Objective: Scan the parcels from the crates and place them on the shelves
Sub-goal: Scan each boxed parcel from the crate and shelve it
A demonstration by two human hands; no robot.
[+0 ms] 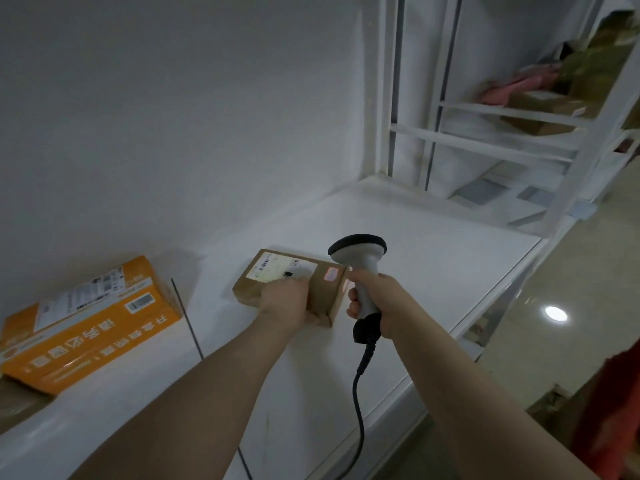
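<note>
Two bare forearms reach in from the near edge toward a small brown cardboard parcel [294, 289] lying flat on a white shelf board [433, 258]. Nearer than that parcel and to its right, the right hand [375, 294] is clenched around the pale grip of a grey handheld barcode scanner [362, 268] with a black head, whose black cable [360, 410] trails down toward the camera. The scanner head sits just beside the parcel's right end. The left hand [287, 303] grasps the parcel, palm over its near top edge with fingers wrapped down the front face, partly covering the white shipping label [277, 268].

Judging by its size and crisp corners, the parcel is probably light and stiff, easy to manage one-handed; a grip across the short sides would keep the label clear. Its cardboard should not slip much, though the smooth board would let it slide.

Left of the parcel, well apart, an orange printed carton [86, 327] rests tilted on the same board. Beyond the parcel a plain white wall [173, 116] backs the shelf. Farther right, a white metal rack [502, 140] holds blurred brown and pink packages [540, 98], and glossy beige floor [571, 289] shows below.
</note>
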